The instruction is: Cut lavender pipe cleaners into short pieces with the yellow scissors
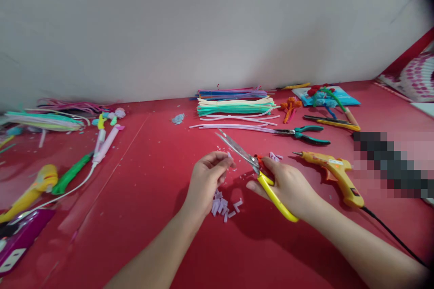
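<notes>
Left hand: We see the left hand curled, thumb and fingertips closed on a small lilac piece; we judge that this light pinch suits something so short and soft.
Right hand: We find the right hand wrapped around the handles of the scissors, its grip partly spread, probably to leave the handles room to move.
Blades: They look slightly parted and point far and left, near the left fingertips but apart from them, which seems to keep the edges handy.
Short lilac bits: We see these bits in a loose pile on the table, just beside the left wrist on its near side; perhaps they lie there to be within easy reach.
Lilac stems: We see long stems lying crosswise beyond the hands, likely set apart from the stacked bundle on their far side for quick picking.
Pliers: We see the pliers right of the stems, tips at their ends; we cannot tell whether they touch.
Glue gun: We see the glue gun lying on its side at the right, nozzle pointing left, presumably keeping its cord off the middle.
</notes>
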Demonstrator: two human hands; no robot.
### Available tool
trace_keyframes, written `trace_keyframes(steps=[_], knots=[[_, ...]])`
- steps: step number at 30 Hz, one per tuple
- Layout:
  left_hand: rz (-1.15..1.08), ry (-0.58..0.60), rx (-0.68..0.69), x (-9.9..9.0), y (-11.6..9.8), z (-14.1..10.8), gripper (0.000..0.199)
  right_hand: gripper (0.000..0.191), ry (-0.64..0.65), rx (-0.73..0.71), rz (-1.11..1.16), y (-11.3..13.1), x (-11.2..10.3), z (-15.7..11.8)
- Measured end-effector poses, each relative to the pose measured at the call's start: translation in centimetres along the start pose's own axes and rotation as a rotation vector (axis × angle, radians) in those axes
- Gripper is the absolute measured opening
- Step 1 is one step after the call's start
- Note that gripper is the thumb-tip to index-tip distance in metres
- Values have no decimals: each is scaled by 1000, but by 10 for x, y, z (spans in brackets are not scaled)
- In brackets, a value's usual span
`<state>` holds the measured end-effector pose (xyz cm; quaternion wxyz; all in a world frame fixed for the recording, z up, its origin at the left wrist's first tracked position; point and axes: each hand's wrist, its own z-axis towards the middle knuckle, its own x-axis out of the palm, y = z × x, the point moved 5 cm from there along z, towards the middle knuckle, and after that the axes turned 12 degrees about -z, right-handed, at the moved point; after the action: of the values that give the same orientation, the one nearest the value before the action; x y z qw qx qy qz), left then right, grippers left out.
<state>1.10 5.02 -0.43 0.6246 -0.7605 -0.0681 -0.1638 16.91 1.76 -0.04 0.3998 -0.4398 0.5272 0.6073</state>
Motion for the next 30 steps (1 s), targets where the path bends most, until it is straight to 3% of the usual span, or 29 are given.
trace_keyframes(steps=[8,30], knots=[[-110,-73,65,-8,-4,2,10,34,23,-30,-189,4,9,-3],[-111,-38,102,-8,-4,3,6,31,16,-20,-214,2,10,-4]])
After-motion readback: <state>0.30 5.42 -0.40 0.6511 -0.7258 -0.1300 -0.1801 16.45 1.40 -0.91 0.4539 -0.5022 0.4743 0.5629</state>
